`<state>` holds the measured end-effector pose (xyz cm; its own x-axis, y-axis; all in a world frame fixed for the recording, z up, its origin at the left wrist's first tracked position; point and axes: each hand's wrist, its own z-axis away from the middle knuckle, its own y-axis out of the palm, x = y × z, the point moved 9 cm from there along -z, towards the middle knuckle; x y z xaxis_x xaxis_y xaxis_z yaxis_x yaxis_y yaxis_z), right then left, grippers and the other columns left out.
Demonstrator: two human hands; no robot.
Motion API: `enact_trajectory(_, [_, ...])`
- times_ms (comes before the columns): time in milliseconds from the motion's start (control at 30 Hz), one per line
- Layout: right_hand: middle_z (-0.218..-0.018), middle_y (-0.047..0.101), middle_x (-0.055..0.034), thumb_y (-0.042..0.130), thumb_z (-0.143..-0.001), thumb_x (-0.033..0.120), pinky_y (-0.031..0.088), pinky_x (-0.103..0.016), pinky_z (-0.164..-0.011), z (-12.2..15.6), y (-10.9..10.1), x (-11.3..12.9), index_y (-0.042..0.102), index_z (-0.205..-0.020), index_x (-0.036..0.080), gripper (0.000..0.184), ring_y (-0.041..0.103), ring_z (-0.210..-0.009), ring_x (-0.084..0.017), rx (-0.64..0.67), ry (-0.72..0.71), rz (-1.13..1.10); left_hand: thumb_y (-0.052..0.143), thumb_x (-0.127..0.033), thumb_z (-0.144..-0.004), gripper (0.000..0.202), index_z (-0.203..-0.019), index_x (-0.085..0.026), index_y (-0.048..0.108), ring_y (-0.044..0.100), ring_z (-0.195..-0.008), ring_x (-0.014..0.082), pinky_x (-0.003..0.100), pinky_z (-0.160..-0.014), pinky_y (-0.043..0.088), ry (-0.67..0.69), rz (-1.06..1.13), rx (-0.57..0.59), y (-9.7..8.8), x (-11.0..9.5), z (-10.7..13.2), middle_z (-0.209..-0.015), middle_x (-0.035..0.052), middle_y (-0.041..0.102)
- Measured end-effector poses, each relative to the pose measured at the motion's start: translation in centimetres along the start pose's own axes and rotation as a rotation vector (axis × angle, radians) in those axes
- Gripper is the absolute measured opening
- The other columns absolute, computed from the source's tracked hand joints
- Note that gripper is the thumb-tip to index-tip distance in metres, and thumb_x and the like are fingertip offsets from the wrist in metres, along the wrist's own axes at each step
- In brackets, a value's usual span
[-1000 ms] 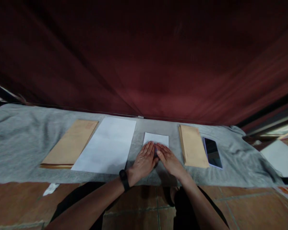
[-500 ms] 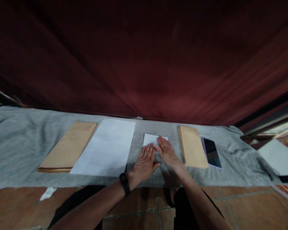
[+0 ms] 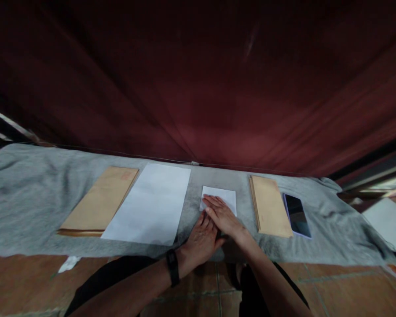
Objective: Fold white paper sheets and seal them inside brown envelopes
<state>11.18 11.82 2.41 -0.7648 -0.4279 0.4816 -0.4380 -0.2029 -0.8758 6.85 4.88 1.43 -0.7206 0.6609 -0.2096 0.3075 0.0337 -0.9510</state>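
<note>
A small folded white paper lies on the grey cloth in front of me. My right hand lies flat on it with fingers stretched out, pointing up and to the left. My left hand, a black band on its wrist, rests flat on the cloth at the paper's near edge, partly under the right hand.
A large white sheet and a stack of brown envelopes lie to the left. Another stack of brown envelopes and a dark phone lie to the right. A dark red curtain hangs behind; tiled floor in front.
My right hand slid left and back across the folded paper and now overlaps my left hand, which drew back toward me. The view shifted slightly.
</note>
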Motion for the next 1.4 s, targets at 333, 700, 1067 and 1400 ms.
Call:
enact_trajectory(333, [-0.160,0.036,-0.0005,0.019,-0.108,0.043,0.023,-0.046,-0.124,-1.9,0.6,-2.5,0.041,-0.152,0.028,0.052,0.027,-0.151,-0.019,-0.060,0.173,0.124,0.055,-0.055,-0.094,0.066,-0.137,-0.005,0.055,0.041,-0.143,0.0334,0.052,-0.120,0.024,0.005,-0.009,0.030,-0.5,0.0,-0.5,-0.144,0.0221,0.055])
enact_trajectory(700, [-0.160,0.036,-0.0122,0.022,-0.107,0.042,0.025,-0.047,-0.123,-0.9,-0.5,-4.1,0.042,-0.152,0.015,0.056,0.029,-0.151,-0.024,-0.220,0.333,0.184,0.053,-0.049,-0.096,0.055,-0.133,-0.009,0.059,0.044,-0.141,0.0323,0.053,-0.119,0.028,0.046,-0.010,-0.032,-0.8,0.1,-0.5,-0.142,0.0192,0.057])
enact_trajectory(1067, [-0.159,0.038,-0.0130,0.025,-0.107,0.043,0.028,-0.047,-0.123,3.0,0.0,-2.9,0.036,-0.154,0.013,0.057,0.031,-0.150,-0.022,-0.277,0.218,0.178,0.056,-0.033,-0.091,0.063,-0.145,-0.002,0.043,0.043,-0.142,0.0333,0.049,-0.112,0.042,0.039,-0.048,-0.121,0.8,1.7,-0.7,-0.149,0.0246,0.049])
enact_trajectory(1400, [-0.158,0.038,-0.0169,0.031,-0.105,0.044,0.029,-0.048,-0.120,4.9,-0.9,-6.2,0.033,-0.155,0.009,0.061,0.032,-0.149,-0.027,-0.359,0.310,0.371,0.053,-0.049,-0.094,0.072,-0.147,-0.002,0.041,0.035,-0.147,0.0334,0.048,-0.117,0.037,-0.014,-0.117,-0.133,0.6,2.1,-0.9,-0.155,0.0242,0.041])
